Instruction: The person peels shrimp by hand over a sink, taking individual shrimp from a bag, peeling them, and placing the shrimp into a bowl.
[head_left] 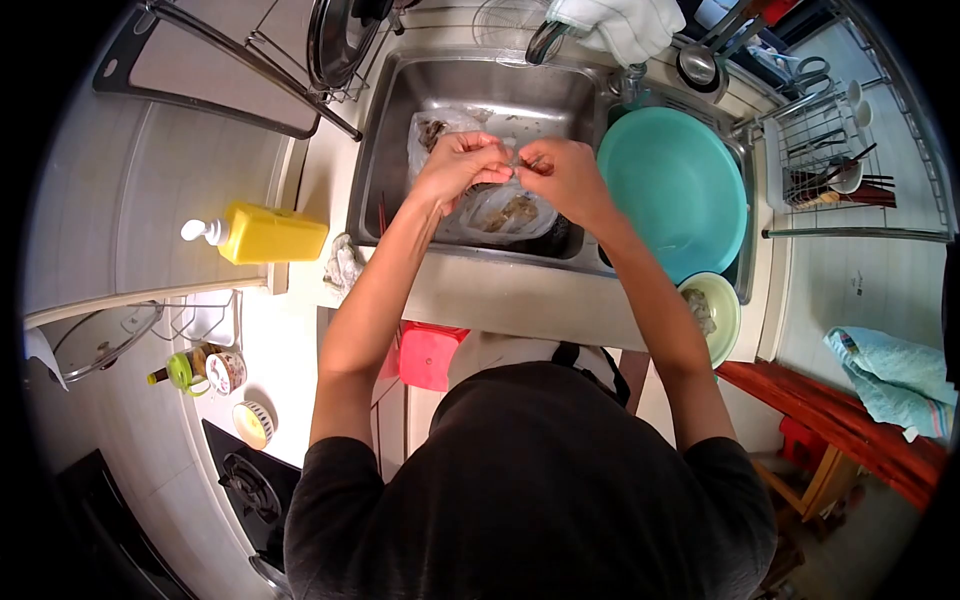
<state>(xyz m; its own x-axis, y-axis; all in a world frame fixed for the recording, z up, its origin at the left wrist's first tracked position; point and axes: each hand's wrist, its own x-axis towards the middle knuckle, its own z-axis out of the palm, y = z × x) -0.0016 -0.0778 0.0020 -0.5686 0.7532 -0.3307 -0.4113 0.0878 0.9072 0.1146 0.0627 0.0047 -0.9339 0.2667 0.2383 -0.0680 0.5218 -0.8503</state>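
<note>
Over the sink (385, 130) my two hands meet, fingertips pinched close together. My left hand (465, 170) is closed, thumb against fingers, and my right hand (560, 175) pinches from the other side. Between them shows a small greyish, translucent piece (513, 158), mostly covered by the fingers; I cannot tell its kind. Below lies a clear plastic bag (530, 222) with brownish-grey bits in it, spread on the sink floor. More brownish scraps (432, 132) rest on plastic beyond my left hand.
A turquoise basin (672, 190) stands right of the sink, with a pale green bowl (715, 310) of greyish pieces before it. A yellow pump bottle (270, 235) and a crumpled cloth (343, 265) are on the left. The faucet (545, 42) and a white towel (620, 25) are behind.
</note>
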